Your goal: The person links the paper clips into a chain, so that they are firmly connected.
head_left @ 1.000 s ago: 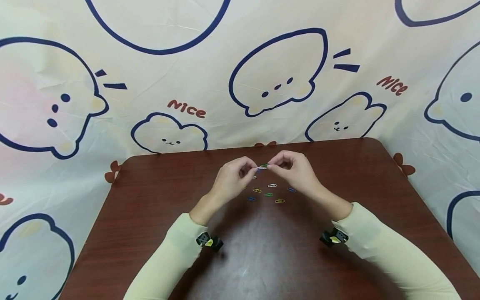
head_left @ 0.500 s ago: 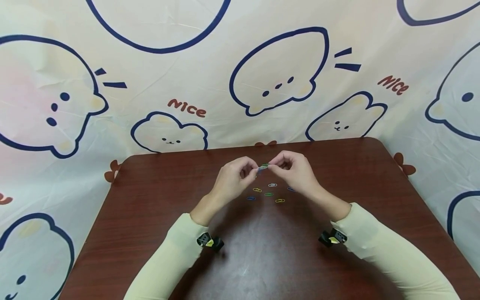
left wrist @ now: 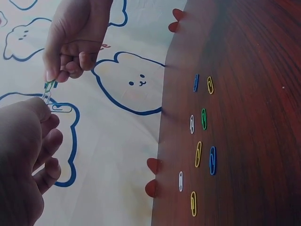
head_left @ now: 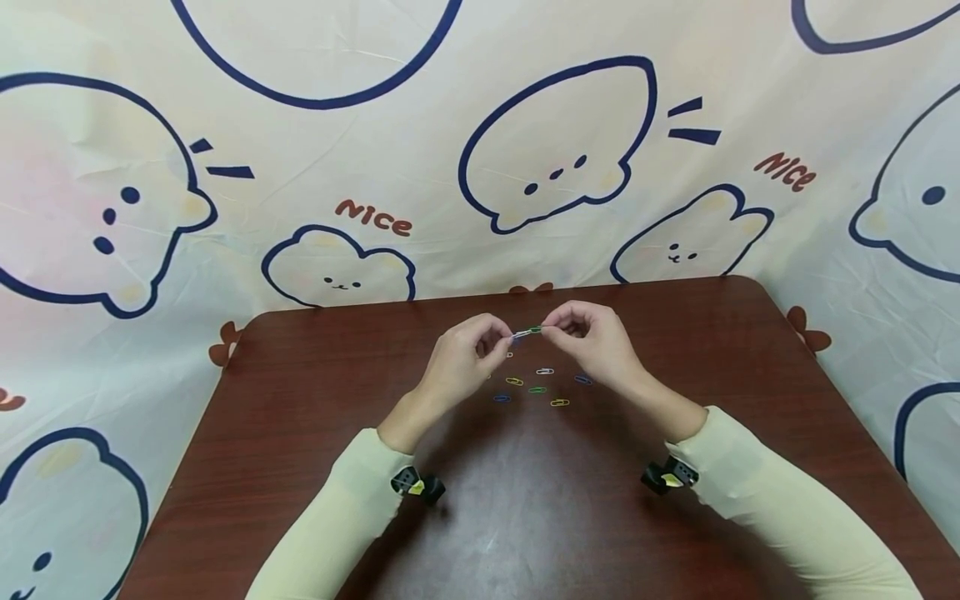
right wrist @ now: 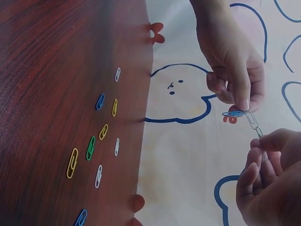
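Nearest the camera, two pale yellow sleeves (head_left: 757,492) come in from the bottom edge over the dark reddish-brown wooden table (head_left: 300,417), each with a small black wrist device (head_left: 417,483) at the cuff. Beyond them, at about 12 o'clock from the cuffs, loose coloured wire paper clips (head_left: 536,388) lie flat and apart on the table top: yellow, green, blue and white ones, seen more plainly in the left wrist view (left wrist: 201,141).

Above those clips both hands are raised off the table. The left hand (head_left: 461,358) has its fingers curled, thumb and forefinger pinching a short chain of linked paper clips (head_left: 527,332) at its silver-white end. The right hand (head_left: 592,337), at 3 o'clock from the left, is likewise curled and pinches the green clip at the chain's other end (left wrist: 49,86). The chain hangs in the air between the two sets of fingertips, touching only them; in the right wrist view a blue clip (right wrist: 233,113) is at the left hand's fingertips.

Farthest off, at 12 o'clock, hangs a cream cloth backdrop (head_left: 375,125) printed with navy-outlined cartoon animals and red "Nice" lettering.
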### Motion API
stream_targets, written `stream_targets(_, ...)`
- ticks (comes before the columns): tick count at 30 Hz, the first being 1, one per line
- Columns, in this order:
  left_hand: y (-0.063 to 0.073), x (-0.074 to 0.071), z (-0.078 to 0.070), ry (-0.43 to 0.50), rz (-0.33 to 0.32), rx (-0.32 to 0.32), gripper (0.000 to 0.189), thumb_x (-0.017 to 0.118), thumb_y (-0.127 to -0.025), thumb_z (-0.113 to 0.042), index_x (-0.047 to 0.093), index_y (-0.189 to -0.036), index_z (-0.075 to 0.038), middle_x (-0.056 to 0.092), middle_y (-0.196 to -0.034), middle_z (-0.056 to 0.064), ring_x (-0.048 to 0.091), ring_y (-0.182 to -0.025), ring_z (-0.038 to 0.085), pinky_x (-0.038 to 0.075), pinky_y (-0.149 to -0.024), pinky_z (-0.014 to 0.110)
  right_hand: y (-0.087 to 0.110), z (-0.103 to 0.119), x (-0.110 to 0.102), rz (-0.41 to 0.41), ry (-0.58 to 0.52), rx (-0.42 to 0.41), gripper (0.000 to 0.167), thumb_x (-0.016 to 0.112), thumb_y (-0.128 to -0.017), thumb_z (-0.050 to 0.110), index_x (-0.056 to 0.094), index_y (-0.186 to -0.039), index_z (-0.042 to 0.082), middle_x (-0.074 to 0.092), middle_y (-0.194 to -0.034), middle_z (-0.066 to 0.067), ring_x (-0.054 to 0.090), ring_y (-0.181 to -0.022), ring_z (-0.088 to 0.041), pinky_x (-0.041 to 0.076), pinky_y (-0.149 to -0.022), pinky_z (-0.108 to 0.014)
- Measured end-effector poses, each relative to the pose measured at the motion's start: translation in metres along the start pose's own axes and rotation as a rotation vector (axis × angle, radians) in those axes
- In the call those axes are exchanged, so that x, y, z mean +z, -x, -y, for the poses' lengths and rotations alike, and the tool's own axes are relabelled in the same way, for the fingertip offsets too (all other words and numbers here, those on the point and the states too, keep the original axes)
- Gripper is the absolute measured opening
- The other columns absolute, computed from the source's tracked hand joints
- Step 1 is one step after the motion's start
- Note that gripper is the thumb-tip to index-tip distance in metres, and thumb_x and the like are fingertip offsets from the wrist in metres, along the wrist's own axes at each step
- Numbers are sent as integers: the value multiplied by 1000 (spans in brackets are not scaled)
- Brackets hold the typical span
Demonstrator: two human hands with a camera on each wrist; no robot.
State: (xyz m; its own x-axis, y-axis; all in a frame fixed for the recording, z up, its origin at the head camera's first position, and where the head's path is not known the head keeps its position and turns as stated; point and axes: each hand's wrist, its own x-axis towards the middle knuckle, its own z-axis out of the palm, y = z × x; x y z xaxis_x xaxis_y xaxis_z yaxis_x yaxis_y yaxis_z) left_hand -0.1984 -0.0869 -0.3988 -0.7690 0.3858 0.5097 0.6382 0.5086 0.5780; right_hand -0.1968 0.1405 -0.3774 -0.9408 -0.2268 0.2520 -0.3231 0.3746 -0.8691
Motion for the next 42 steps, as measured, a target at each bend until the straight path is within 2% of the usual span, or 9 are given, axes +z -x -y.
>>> stream_targets(13, 5, -3, 4, -20, 31, 3, 3, 70, -96, -12, 69, -97, -10, 62, -81, -5, 54, -70, 8, 49, -63, 24, 0, 4, 2, 10, -16, -11, 6, 76, -92, 9, 74, -96, 5, 73, -86, -6, 61, -72, -21, 50, -63, -23)
stream_targets(23, -2, -4, -4, 18, -1, 9, 6, 71, -96, -11, 68, -102, -11, 62, -84, -3, 55, -71, 9, 51, -64, 28, 0, 6, 5, 20, -61, -19, 9, 76, -93, 10, 73, -98, 3, 73, -90, -13, 62, -74, -21, 52, -66, -23)
stream_targets(35, -5, 0, -9, 17, -8, 31, 5, 72, -95, -10, 69, -98, -8, 63, -85, -1, 56, -72, 10, 51, -66, 25, 0, 9, 8, 45, -79, -8, 9, 75, -93, 9, 72, -99, 4, 72, -91, -9, 63, -76, -25, 53, -66, -24)
stream_targets(42, -2, -1, -6, 11, -5, 26, 5, 72, -95, -10, 68, -97, -10, 63, -85, -3, 55, -71, 8, 51, -64, 25, 0, 3, 6, 65, -77, 3, 12, 76, -92, 12, 72, -101, 4, 73, -94, -8, 64, -80, -23, 54, -70, -24)
